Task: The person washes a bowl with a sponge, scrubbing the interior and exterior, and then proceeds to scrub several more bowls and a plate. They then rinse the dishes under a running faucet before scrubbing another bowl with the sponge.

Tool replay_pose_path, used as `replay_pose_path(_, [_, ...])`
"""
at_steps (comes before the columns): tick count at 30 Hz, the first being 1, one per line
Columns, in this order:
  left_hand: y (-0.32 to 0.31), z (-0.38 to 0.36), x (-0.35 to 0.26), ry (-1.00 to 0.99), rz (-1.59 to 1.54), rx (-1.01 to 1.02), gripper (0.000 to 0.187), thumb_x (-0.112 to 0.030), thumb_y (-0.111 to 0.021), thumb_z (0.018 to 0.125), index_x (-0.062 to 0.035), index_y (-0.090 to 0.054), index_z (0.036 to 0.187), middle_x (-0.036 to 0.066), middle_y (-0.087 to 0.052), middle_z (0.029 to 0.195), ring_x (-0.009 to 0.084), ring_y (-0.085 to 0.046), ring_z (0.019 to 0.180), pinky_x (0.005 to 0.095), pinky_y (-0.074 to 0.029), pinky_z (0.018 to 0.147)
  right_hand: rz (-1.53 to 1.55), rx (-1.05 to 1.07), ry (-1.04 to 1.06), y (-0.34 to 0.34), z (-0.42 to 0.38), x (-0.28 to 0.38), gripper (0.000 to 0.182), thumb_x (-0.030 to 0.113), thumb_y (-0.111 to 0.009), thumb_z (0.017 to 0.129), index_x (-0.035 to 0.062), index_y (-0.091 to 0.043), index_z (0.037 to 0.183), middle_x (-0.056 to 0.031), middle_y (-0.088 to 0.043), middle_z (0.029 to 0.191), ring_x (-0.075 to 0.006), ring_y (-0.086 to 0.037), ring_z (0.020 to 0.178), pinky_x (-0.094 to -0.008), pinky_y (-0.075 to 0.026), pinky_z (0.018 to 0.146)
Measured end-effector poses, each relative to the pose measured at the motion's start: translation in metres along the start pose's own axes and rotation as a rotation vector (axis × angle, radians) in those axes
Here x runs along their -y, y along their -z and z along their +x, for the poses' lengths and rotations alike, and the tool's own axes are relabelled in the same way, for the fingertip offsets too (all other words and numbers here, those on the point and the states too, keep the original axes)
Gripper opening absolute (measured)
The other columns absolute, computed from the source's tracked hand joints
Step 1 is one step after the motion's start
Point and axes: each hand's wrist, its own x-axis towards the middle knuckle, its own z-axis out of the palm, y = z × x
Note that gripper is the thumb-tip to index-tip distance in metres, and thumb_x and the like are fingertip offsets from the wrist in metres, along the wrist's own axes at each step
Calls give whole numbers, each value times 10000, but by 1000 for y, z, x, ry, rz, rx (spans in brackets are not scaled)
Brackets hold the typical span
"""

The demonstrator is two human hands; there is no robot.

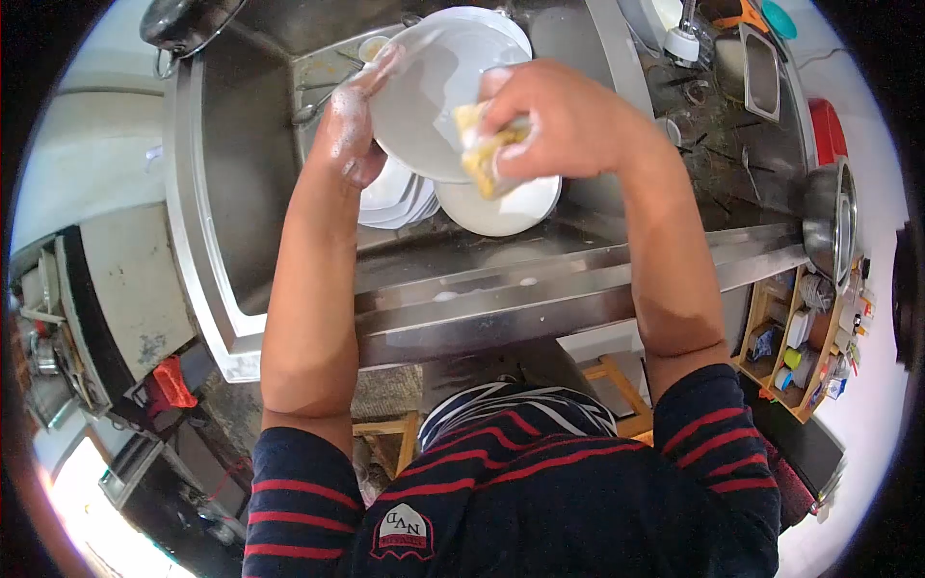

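A white plate (419, 106) is held tilted above the sink by my left hand (353, 125), which is soapy and grips its left edge. My right hand (559, 116) is closed on a yellow sponge (487, 159) at the plate's right side. Foam shows on the fingers of both hands. Below the held plate, a round white plate or bowl (501, 212) and a stack of white dishes (393, 197) rest in the steel sink (252, 173). The held plate and my hands partly hide them.
The sink's front rim (501, 313) runs before my body. A dark pot (188, 24) sits at the upper left. To the right are a second basin (713, 183) with utensils, a steel bowl (827, 222) and a wooden shelf (785, 342) with containers.
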Motion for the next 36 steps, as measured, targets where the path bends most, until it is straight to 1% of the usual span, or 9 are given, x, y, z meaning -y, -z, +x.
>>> replay_pose_path(4, [-8, -1, 10, -9, 57, -49, 551, -424, -533, 922, -12, -510, 1288, 139, -553, 1268, 249, -551, 1131, 356, -423, 971, -312, -89, -423, -1, 3, 5, 272, 199, -692, 627, 11, -691, 823, -160, -642, 859, -357, -611, 820, -417, -484, 770])
replay_pose_path(10, [-20, -5, 12, 67, 57, -27, 612, -487, -538, 910, -1, -512, 1281, 135, -575, 1236, 223, -559, 1111, 349, -422, 956, -254, -385, 64, -44, 21, -6, 166, 184, -659, 701, 76, -701, 821, -151, -638, 881, -329, -616, 861, -438, -503, 738])
replay_pose_path(14, [-15, -1, 11, 15, 12, -9, 609, -489, -532, 917, 14, -523, 1261, 133, -586, 1215, 224, -567, 1086, 346, -435, 935, -374, -686, -169, -42, 20, -16, 164, 171, -655, 716, 77, -697, 843, -153, -625, 919, -321, -603, 904, -450, -494, 759])
replay_pose_path(17, [-15, 0, 10, -38, 30, -127, 609, -488, -539, 916, 14, -523, 1260, 130, -588, 1212, 223, -574, 1075, 349, -444, 921, -386, -135, -532, -22, 16, 15, 174, 163, -650, 719, 86, -701, 866, -154, -622, 931, -315, -604, 908, -460, -491, 765])
replay_pose_path(21, [-14, 1, 14, -13, 58, -149, 611, -500, -550, 906, 6, -536, 1249, 119, -608, 1168, 214, -591, 1026, 347, -464, 878, -172, -62, -261, -38, 20, 5, 286, 166, -693, 717, 96, -702, 994, -156, -629, 1101, -312, -585, 1012, -417, -472, 867])
replay_pose_path(23, [-14, 0, 14, 32, 35, -110, 613, -501, -550, 905, 5, -536, 1251, 122, -606, 1173, 215, -594, 1018, 345, -467, 871, -252, -505, 136, -51, 29, -21, 204, 146, -644, 715, 73, -695, 899, -147, -615, 960, -290, -610, 913, -468, -494, 752])
replay_pose_path(26, [-12, 2, 10, 2, 106, -128, 620, -511, -550, 900, 1, -540, 1248, 125, -606, 1170, 215, -606, 996, 343, -475, 854, -482, -660, -73, -44, 30, -32, 192, 145, -639, 718, 68, -692, 885, -142, -611, 958, -294, -606, 913, -475, -491, 746])
replay_pose_path(31, [-8, 3, 2, 2, 115, -195, 516, -378, -471, 964, -12, -465, 1327, 126, -552, 1271, 238, -533, 1148, 374, -435, 965, -395, -20, -492, -25, 23, 12, 276, 261, -674, 725, 43, -689, 893, -195, -650, 943, -308, -635, 900, -445, -500, 776])
replay_pose_path(36, [-1, 7, 1, -4, -6, -191, 486, -372, -447, 974, -13, -484, 1299, 132, -582, 1221, 253, -573, 1092, 385, -466, 936, -12, -114, -40, -32, 16, 5, 377, 285, -696, 698, 24, -685, 970, -219, -663, 930, -376, -633, 882, -429, -494, 792])
